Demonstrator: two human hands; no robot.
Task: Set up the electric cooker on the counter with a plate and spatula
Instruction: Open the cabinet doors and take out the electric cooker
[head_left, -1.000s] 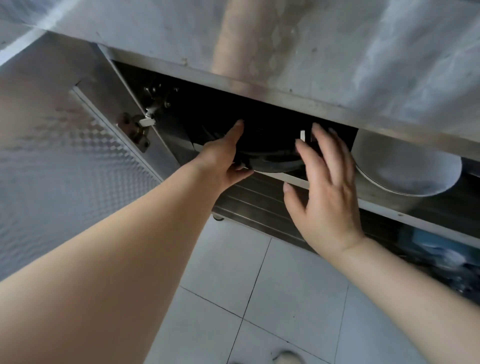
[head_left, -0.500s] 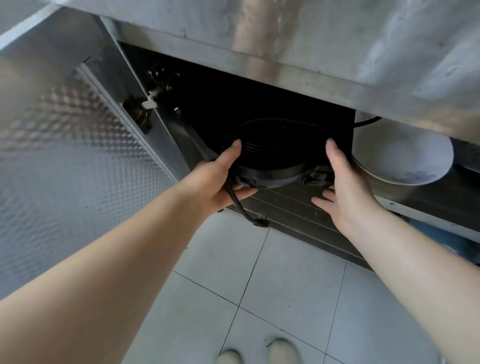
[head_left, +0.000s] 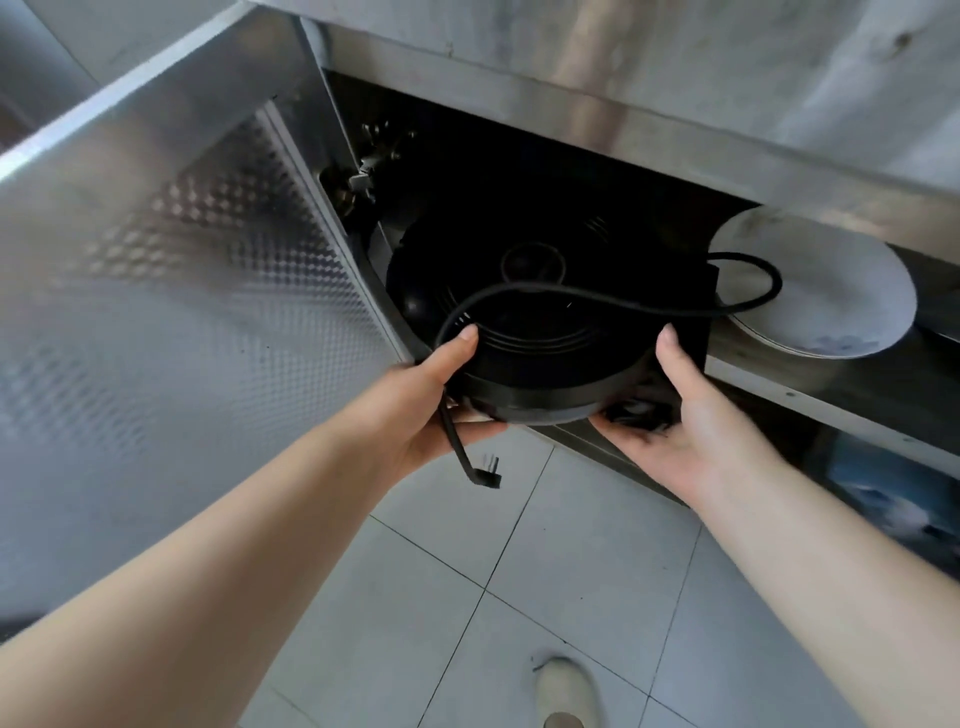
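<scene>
Electric cooker (head_left: 524, 332), gripped by both hands (head_left: 696, 415), half out of steel cabinet (head_left: 597, 119) over tiled floor (head_left: 467, 597).

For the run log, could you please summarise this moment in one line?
stage: lifting cooker from cabinet | left hand: grips cooker | right hand: grips cooker | cord: dangling
</scene>
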